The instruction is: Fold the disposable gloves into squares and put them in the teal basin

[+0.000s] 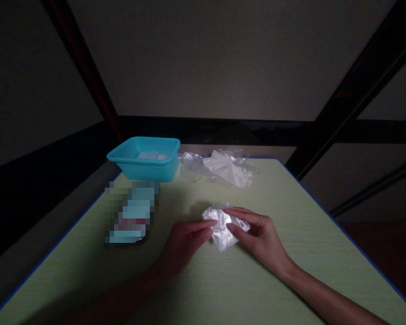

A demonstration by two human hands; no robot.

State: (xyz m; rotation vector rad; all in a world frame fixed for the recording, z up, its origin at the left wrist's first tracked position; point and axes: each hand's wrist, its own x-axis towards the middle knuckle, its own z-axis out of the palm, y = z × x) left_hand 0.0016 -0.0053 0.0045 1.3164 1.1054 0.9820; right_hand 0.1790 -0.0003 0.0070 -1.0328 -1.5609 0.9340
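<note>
A small clear plastic bag, crumpled and shiny, is held between my two hands just over the table. My left hand pinches its left edge with thumb and fingertips. On the other side, my right hand grips it, the thumb in front and the fingers along the top and right. Whatever may be inside the bag cannot be made out through the glare.
A turquoise plastic basin with whitish items inside stands at the back left. Beside it lie crumpled clear plastic and a creased white sheet. A pixelated object rests at left on the pale green, blue-edged table.
</note>
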